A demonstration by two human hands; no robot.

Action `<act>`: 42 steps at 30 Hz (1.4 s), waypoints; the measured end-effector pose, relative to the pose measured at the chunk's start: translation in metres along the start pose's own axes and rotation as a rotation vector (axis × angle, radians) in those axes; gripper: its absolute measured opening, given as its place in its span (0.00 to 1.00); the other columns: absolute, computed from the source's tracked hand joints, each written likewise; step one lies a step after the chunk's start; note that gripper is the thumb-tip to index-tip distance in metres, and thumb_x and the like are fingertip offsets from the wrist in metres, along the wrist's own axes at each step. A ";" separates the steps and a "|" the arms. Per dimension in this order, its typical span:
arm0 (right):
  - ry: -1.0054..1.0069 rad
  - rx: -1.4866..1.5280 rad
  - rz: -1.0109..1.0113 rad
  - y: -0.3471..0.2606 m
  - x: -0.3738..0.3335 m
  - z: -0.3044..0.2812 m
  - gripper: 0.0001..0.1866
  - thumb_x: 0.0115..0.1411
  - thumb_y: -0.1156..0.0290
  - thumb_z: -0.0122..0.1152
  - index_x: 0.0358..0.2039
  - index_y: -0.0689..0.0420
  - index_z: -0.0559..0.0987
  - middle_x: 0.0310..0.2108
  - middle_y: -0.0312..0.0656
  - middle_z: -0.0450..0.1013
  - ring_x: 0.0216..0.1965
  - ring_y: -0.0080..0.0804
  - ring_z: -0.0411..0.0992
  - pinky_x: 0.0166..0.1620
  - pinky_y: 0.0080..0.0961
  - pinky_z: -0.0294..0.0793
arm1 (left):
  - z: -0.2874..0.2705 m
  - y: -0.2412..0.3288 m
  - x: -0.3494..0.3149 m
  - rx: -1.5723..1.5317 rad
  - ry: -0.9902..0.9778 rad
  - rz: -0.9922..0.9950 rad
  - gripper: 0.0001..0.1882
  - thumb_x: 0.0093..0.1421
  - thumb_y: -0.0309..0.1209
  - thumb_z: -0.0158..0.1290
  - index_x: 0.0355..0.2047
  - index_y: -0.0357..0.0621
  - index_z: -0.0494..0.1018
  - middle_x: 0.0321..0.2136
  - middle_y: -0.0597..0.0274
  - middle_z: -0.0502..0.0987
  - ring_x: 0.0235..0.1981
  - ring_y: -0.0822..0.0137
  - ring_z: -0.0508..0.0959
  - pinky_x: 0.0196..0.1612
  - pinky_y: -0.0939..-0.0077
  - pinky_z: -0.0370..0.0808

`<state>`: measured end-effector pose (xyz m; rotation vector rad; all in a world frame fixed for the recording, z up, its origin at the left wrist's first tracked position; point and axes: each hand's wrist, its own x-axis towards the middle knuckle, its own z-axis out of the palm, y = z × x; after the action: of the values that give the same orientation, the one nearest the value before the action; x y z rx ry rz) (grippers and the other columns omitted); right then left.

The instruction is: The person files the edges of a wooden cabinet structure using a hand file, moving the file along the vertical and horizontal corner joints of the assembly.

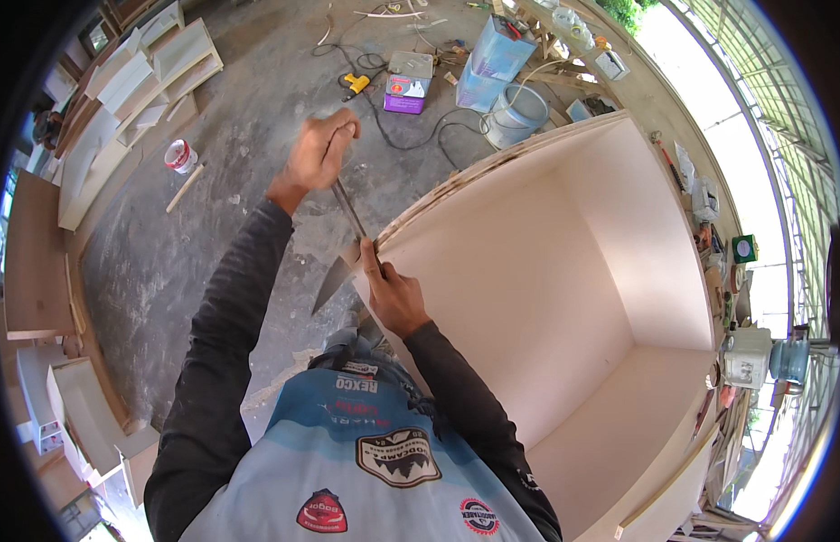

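Observation:
My left hand (320, 154) is a closed fist, raised beyond the near left corner of a large open box of pale pinkish-white panels (501, 298). A long thin grey bar (349, 210) slants from under this fist down to the box corner; its exact kind cannot be told. At that corner is my right hand (397, 298), its index finger stretched along the bar's lower end and the other fingers curled. Just left of those fingers juts a flat triangular grey piece, like a blade (333, 284). What the curled fingers grip is hidden.
On the concrete floor ahead lie a yellow power tool (355, 86) with a black cord, a purple-based tin (404, 95) and a pale bucket (516, 117). A small white tub (180, 155) stands left, near a wooden stick (185, 188). White cabinet parts (122, 99) line the far left.

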<state>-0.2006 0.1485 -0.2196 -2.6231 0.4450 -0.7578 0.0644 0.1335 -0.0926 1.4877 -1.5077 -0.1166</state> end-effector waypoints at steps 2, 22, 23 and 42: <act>-0.024 -0.008 0.012 -0.004 0.006 0.001 0.42 0.56 0.79 0.58 0.72 0.57 0.58 0.27 0.42 0.72 0.22 0.40 0.74 0.25 0.35 0.75 | -0.002 0.002 -0.002 -0.015 -0.007 0.023 0.07 0.63 0.23 0.46 0.29 0.34 0.71 0.20 0.48 0.69 0.19 0.50 0.71 0.26 0.61 0.69; 0.003 -0.040 -0.025 -0.003 -0.044 -0.024 0.40 0.53 0.79 0.61 0.69 0.56 0.65 0.32 0.39 0.74 0.29 0.35 0.75 0.31 0.32 0.77 | 0.012 -0.024 -0.039 -0.153 0.138 -0.036 0.11 0.65 0.26 0.44 0.29 0.34 0.73 0.16 0.56 0.66 0.15 0.65 0.67 0.22 0.68 0.64; -0.017 -0.070 -0.014 -0.003 -0.058 -0.035 0.40 0.52 0.80 0.61 0.68 0.56 0.66 0.32 0.38 0.74 0.29 0.34 0.74 0.31 0.31 0.76 | 0.020 -0.012 -0.039 -0.169 0.139 0.012 0.11 0.65 0.26 0.44 0.28 0.34 0.73 0.16 0.55 0.66 0.15 0.65 0.67 0.22 0.68 0.64; -0.053 -0.219 -0.036 -0.002 -0.071 -0.024 0.34 0.52 0.80 0.62 0.63 0.57 0.73 0.35 0.37 0.69 0.33 0.32 0.73 0.32 0.28 0.76 | 0.018 -0.036 -0.054 -0.213 0.155 -0.005 0.10 0.63 0.24 0.44 0.28 0.35 0.73 0.17 0.53 0.67 0.16 0.60 0.69 0.24 0.64 0.67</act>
<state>-0.2703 0.1715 -0.2317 -2.8542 0.4914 -0.6836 0.0663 0.1589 -0.1552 1.2998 -1.3241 -0.1562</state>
